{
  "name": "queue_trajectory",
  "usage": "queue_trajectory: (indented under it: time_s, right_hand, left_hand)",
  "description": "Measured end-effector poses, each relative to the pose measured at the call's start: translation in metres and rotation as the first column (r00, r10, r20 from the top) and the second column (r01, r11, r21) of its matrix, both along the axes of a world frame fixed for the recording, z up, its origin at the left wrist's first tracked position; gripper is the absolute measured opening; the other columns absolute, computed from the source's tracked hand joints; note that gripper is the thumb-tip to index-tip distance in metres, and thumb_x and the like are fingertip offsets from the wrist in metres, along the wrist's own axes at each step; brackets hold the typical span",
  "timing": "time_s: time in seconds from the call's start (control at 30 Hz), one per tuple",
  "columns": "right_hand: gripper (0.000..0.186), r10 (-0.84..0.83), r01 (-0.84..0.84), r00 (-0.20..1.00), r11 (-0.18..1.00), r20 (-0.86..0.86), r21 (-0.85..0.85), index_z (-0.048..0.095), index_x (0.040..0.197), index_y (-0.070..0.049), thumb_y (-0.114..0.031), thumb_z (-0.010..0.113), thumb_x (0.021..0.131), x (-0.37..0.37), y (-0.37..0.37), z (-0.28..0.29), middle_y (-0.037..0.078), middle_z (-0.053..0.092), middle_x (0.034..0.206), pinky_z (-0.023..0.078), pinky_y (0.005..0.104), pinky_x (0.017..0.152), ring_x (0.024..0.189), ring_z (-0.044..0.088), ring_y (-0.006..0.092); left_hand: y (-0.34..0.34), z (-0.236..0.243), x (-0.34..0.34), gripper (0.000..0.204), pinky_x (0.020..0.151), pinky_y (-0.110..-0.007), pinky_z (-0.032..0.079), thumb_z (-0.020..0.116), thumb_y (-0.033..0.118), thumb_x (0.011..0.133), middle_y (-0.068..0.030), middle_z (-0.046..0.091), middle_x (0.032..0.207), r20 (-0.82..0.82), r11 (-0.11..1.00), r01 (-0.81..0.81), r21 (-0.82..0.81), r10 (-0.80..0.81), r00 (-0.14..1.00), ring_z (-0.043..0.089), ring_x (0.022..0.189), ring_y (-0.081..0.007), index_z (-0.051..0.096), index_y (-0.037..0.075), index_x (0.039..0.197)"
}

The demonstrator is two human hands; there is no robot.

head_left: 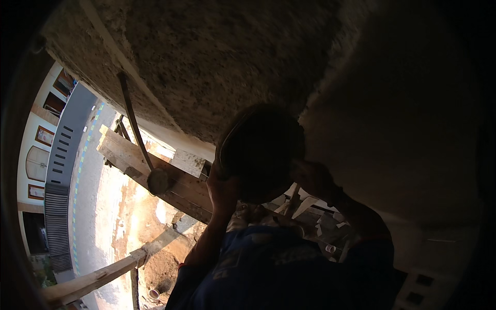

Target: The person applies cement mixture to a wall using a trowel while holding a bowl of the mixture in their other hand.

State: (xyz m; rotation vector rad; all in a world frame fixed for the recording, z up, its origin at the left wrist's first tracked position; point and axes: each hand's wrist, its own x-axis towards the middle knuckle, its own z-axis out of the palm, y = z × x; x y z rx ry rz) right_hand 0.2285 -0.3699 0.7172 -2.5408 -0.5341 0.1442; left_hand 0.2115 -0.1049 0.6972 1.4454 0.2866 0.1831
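While the left hand point(223, 192) clasps the lower left edge of a dark, round container point(262, 152), the right hand point(313, 179) meets its right side; shadow hides those fingers, so I cannot tell whether they are pinching the rim or lie spread against it. The container is in front of the chest, with a rough wall point(222, 62) behind it. To its left, a wooden plank point(188, 188) carries a small round pot point(158, 182), and a thin stick point(133, 119) slants between pot and wall.
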Motion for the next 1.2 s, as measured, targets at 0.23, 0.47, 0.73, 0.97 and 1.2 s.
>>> queue_trajectory:
  time_s: [0.23,0.47,0.73,0.97,1.2]
  right_hand:
    - [0.044,0.036,-0.042,0.977,0.999,-0.212,-0.021,0.054,0.117,-0.004,-0.02,0.072,0.08,0.007,-0.003,0.039,0.016,0.066,0.084,0.053,0.0392,0.072,0.077,0.067,0.0299]
    - [0.039,0.29,-0.318,0.883,0.948,-0.369,-0.016,0.06,0.109,-0.003,-0.023,0.074,0.079,0.024,-0.003,0.119,0.01,0.067,0.096,0.053,0.0379,0.075,0.086,0.067,0.0255]
    - [0.038,0.002,0.135,0.955,0.888,0.297,-0.44,0.056,0.124,-0.007,-0.022,0.064,0.091,0.073,-0.074,0.13,0.01,0.062,0.117,0.05,0.0346,0.091,0.103,0.062,0.0222]
    - [0.048,-0.152,0.275,0.936,0.88,0.318,-0.388,0.055,0.126,-0.006,-0.026,0.07,0.084,0.05,-0.099,0.174,0.014,0.061,0.116,0.047,0.0382,0.092,0.102,0.06,0.0263]
    - [0.04,-0.001,0.027,0.992,0.98,0.13,-0.198,0.06,0.118,-0.007,-0.024,0.067,0.082,0.061,-0.064,-0.045,0.017,0.064,0.109,0.048,0.0439,0.089,0.103,0.06,0.0342]
  left_hand:
    - [0.036,-0.048,-0.011,0.053,0.078,-0.028,0.052,0.065,-0.004,0.067,-0.0084,0.065,0.104,-0.113,0.983,-0.091,-0.159,0.074,0.991,0.062,0.091,-0.0146,0.056,0.0,0.119]
    - [0.065,-0.082,-0.035,0.054,0.077,-0.028,0.052,0.061,-0.003,0.071,-0.0101,0.065,0.105,-0.138,0.961,-0.19,-0.203,0.164,0.977,0.062,0.09,-0.0156,0.054,-0.002,0.124]
    - [0.086,-0.103,-0.041,0.05,0.079,-0.03,0.052,0.06,-0.001,0.072,-0.0108,0.064,0.109,-0.122,0.95,-0.17,-0.26,0.142,0.982,0.062,0.091,-0.0157,0.054,-0.002,0.122]
    - [0.091,-0.1,-0.048,0.053,0.08,-0.029,0.052,0.059,0.001,0.074,-0.0093,0.063,0.111,-0.17,0.954,-0.248,-0.168,0.22,0.961,0.062,0.093,-0.017,0.053,0.001,0.127]
    - [0.106,-0.125,-0.05,0.053,0.07,-0.028,0.052,0.058,0.001,0.075,-0.0073,0.064,0.104,-0.224,0.949,-0.292,-0.121,0.26,0.939,0.064,0.083,-0.0162,0.053,0.002,0.127]
